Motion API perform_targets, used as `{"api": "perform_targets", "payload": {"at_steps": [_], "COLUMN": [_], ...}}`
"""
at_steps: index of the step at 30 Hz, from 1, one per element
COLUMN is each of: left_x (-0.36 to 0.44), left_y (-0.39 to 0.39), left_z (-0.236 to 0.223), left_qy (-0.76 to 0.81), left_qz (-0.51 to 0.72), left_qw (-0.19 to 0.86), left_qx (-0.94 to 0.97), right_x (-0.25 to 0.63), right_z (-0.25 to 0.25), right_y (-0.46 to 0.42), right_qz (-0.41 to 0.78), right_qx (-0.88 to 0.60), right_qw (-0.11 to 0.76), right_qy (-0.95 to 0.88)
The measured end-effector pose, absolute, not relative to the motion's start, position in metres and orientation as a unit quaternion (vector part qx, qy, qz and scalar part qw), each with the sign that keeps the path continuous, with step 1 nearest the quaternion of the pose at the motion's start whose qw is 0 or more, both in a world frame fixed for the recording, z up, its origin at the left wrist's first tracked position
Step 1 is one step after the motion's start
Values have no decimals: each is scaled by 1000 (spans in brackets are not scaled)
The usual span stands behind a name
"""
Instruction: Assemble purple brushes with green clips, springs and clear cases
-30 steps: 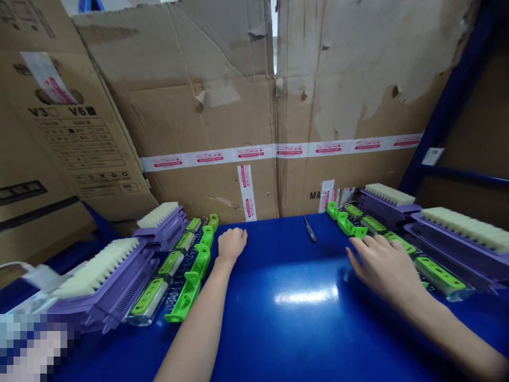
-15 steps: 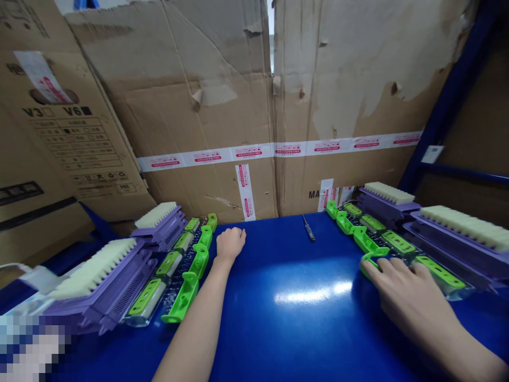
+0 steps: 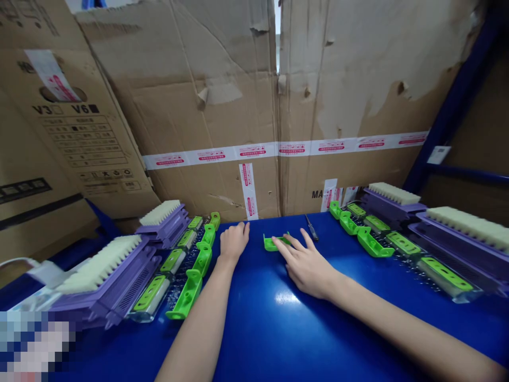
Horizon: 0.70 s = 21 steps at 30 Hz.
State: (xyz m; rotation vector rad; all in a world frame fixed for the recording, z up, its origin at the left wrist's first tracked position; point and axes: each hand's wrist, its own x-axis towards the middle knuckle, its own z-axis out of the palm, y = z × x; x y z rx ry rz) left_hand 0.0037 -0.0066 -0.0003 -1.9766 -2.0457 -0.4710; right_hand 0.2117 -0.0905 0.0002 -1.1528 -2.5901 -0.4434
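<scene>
- Green bracket (image 3: 271, 245): smooth plastic trough with upturned ends, on the glossy blue table (image 3: 254, 329), at three o'clock from the left hand (image 3: 234, 244).
- Right hand (image 3: 308, 265): open, fingers spread, fingertips touching the bracket at ten o'clock.
- Left hand: clenched; contents hidden.
- Slim screwdriver (image 3: 312, 230): near the right hand, at twelve o'clock.
- Cream bristly blocks (image 3: 104, 262): on purple housings (image 3: 137, 278), towards nine and three o'clock.
</scene>
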Motion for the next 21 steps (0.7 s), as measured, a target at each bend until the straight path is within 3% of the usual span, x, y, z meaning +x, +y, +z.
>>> {"api": "perform_targets", "payload": {"at_steps": [5, 11, 15, 21], "left_x": [12, 20, 24, 25], "left_y": [-15, -23, -23, -17], "left_z": [0, 2, 0, -1], "left_qy": [-581, -419, -455, -583], "left_qz": [-295, -250, -143, -122], "left_qw": [226, 220, 197, 189], "left_qx": [-724, -845, -857, -780], "right_x": [199, 206, 215, 226], "right_z": [-10, -16, -18, -14], "right_y": [-53, -40, -36, -32], "right_qz": [-160, -162, -175, -218], "right_qx": [-430, -510, -539, -555], "right_qw": [192, 239, 254, 272], "right_qy": [-868, -811, -784, -755]}}
